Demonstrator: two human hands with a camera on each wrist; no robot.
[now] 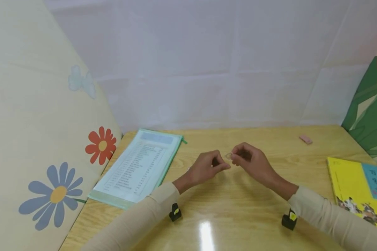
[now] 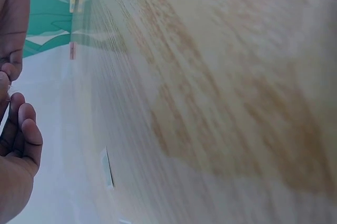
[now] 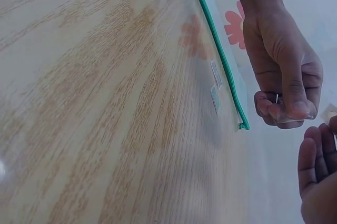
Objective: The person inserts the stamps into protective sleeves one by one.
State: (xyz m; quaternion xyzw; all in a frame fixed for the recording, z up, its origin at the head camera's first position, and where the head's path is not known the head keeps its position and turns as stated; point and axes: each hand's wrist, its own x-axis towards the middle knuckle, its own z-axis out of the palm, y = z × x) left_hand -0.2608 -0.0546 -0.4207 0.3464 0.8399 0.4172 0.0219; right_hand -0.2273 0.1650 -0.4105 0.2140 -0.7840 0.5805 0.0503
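Note:
My two hands meet above the middle of the wooden table. The left hand pinches a small clear plastic piece between thumb and fingers, seen best in the right wrist view. Close beside it, the right hand has thumb and forefinger together on a small translucent piece, its fingertips almost at those of the left. At the left edge of the left wrist view, the left hand and right hand appear only in part. What kind of pieces these are I cannot tell.
A clear zip folder with a printed sheet lies left, its edge green. Small pale slips lie near it. A yellow book is at the right, a small pink block at the back right. Cloth walls enclose the table.

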